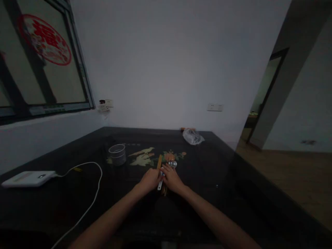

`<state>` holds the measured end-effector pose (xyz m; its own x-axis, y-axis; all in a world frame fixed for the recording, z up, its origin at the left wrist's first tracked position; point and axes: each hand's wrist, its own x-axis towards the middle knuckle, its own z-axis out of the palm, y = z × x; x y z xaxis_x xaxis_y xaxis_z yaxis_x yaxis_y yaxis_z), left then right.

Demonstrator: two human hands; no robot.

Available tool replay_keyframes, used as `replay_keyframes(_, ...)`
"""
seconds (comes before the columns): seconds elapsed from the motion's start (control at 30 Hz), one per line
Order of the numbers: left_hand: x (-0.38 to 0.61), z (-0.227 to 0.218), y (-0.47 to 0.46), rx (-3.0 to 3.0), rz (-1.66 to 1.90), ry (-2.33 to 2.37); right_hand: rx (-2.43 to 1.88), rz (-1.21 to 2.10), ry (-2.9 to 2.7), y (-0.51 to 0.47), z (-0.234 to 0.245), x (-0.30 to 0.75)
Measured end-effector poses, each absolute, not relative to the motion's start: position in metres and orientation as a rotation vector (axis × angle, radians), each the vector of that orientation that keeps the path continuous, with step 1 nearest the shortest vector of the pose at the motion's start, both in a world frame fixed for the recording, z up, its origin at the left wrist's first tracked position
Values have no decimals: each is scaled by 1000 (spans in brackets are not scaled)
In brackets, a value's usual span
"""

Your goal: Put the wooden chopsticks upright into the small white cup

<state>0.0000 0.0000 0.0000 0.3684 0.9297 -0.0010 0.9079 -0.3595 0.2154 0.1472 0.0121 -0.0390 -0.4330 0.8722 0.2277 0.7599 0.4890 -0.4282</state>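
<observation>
Over the middle of a dark table, my left hand (151,178) and my right hand (172,178) meet, their fingers closed around one bundle of cutlery. Wooden chopsticks (159,159) stick out past the fingers on the far side, and their other ends show below the hands. Shiny round spoon bowls (173,164) lie beyond my right hand. A pale handle with a hole (160,185) points back toward me. The fingers cover the middle of the bundle, so how the pieces divide between the hands is partly hidden.
A clear plastic tub (117,156) stands to the left on the dark table (202,207). Farther left lies a white power bank (28,178) with a white cable (96,193). A crumpled clear plastic bag (193,137) sits near the back wall. Bird and flower pictures decorate the tabletop.
</observation>
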Motion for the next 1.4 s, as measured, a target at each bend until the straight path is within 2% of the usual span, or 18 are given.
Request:
replay_keyframes(0.33, 66, 0, -13, 2620, 169, 1558, -1282, 313, -2283, 3, -55, 231)
replay_keyframes(0.67, 70, -12, -28, 2591, 437, 1268, -1212, 401, -2206, -4, -64, 262)
replay_keyframes(1.4, 65, -3, -36, 2728, 248, 1523, -1269, 383, -2215, -9, -54, 254)
